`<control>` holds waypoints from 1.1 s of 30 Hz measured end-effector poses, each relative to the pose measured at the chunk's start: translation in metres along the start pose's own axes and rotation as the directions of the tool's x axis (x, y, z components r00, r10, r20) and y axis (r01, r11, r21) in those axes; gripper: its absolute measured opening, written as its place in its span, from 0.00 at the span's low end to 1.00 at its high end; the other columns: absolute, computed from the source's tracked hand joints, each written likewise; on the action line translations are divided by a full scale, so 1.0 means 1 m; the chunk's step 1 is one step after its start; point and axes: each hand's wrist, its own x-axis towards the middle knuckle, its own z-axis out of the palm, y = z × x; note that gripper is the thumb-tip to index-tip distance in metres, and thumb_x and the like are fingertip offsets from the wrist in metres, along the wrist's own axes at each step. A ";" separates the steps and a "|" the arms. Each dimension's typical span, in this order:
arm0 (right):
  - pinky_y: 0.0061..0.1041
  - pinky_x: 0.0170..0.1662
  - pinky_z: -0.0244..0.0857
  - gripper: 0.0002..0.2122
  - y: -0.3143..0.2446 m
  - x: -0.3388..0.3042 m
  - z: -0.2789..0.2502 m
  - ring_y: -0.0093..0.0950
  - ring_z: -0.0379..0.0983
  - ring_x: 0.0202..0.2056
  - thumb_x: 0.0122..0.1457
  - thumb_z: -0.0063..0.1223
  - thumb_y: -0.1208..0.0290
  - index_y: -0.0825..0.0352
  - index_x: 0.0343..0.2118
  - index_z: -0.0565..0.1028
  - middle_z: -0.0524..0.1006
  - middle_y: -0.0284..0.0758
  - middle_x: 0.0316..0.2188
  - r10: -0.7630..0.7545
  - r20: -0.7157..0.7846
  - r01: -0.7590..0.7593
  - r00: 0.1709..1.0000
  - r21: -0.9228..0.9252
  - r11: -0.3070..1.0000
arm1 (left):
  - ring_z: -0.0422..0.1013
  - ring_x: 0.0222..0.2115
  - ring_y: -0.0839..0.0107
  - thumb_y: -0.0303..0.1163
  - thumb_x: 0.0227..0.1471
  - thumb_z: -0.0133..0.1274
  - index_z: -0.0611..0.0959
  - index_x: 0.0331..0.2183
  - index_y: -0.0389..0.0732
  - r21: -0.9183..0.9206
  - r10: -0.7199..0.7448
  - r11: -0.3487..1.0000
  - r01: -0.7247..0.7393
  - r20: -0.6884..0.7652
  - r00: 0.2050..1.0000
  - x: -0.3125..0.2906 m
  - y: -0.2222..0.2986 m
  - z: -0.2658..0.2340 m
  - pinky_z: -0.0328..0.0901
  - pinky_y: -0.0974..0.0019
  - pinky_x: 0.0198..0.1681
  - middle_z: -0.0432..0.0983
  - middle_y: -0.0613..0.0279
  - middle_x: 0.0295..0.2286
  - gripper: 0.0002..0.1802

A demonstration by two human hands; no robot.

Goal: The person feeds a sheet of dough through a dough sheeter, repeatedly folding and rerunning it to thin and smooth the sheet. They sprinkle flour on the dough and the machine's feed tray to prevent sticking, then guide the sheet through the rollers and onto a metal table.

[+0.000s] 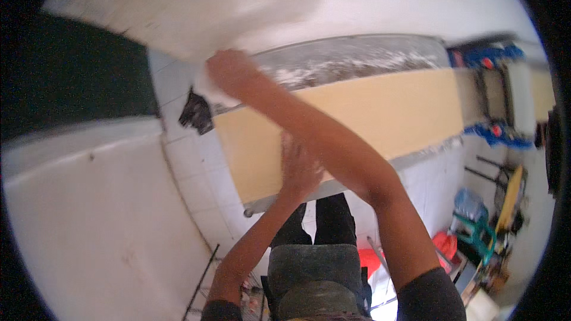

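Note:
My left hand (299, 165) rests near the front edge of a long pale-yellow table (380, 116), fingers stretched forward and apart from any object I can see. My right arm crosses over it to the far left. At its end, my right hand (231, 72) is curled and smeared by motion above the table's far left corner. A blurred whitish patch (208, 90) shows just under that hand; what it is, I cannot make out. Along the table's far side runs a grey strip (357, 59) streaked with white.
A black plastic bag (197, 113) is on the tiled floor past the table's left end. Blue items (496, 134) with red spots flank the right end. Farther right are a green plastic stool (479, 236) and a large water bottle (470, 203). A white wall (386, 0) rises behind.

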 end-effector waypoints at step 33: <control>0.54 0.70 0.36 0.39 0.355 -0.384 0.029 0.48 0.43 0.72 0.58 0.56 0.42 0.55 0.69 0.61 0.50 0.47 0.72 0.626 -0.557 -0.740 0.546 0.030 0.672 | 0.36 0.71 0.48 0.49 0.68 0.37 0.52 0.69 0.39 0.489 0.039 0.859 0.150 -0.355 0.934 -0.013 0.007 -0.054 0.31 0.42 0.71 0.41 0.49 0.70 0.38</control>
